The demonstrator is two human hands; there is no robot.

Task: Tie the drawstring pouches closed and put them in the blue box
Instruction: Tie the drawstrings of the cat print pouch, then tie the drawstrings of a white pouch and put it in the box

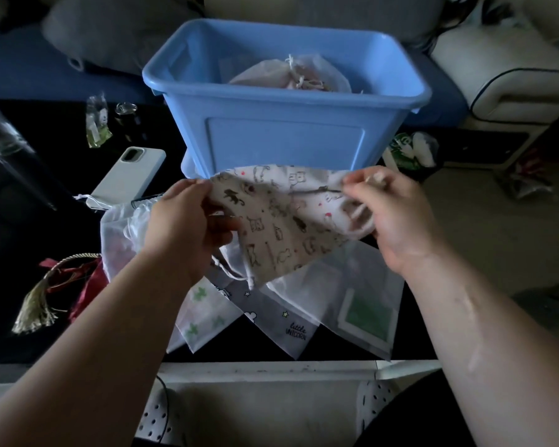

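Fingers: the left hand (188, 227) pinches the upper left edge of an animal-print pouch (278, 221), and the right hand (391, 217) pinches its right end by the cord, both closed on the cloth.
Held pouch: stretched between the hands, raised above the tabletop (29, 343), just in front of the box.
Loose pouches (304, 317): fanned flat beneath it near the tabletop's front edge, sheer white, grey star print, green clover print; a white mesh one lies behind the left wrist.
Left side: a gold tassel (36, 308) with red ribbon; farther back, a pale phone (129, 175) face down.
Blue box (284, 137): upright on the tabletop behind the hands.
Inside: one sheer tied pouch (291, 75), neck gathered.
Beyond: a pale sofa (513, 88).
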